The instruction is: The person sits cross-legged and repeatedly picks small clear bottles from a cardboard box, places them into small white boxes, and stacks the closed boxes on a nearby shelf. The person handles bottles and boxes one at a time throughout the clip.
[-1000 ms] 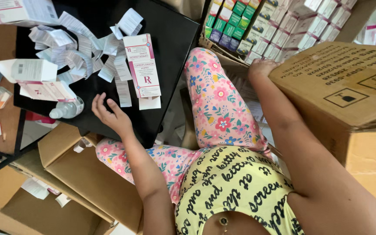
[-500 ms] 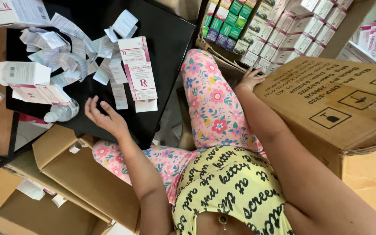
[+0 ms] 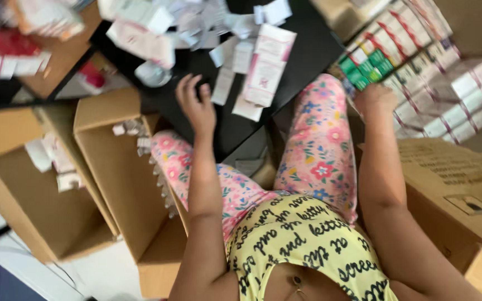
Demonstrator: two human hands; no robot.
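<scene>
Pink-white carton (image 3: 267, 72), lengthwise toward person

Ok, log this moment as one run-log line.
left hand: open, on black table near small folded boxes | right hand: at stacked cartons, grip hidden | seated between cardboard boxes

Left hand (image 3: 197, 106) reaches forward with fingers spread; right hand (image 3: 376, 100) stretches out, loosely curled.
</scene>
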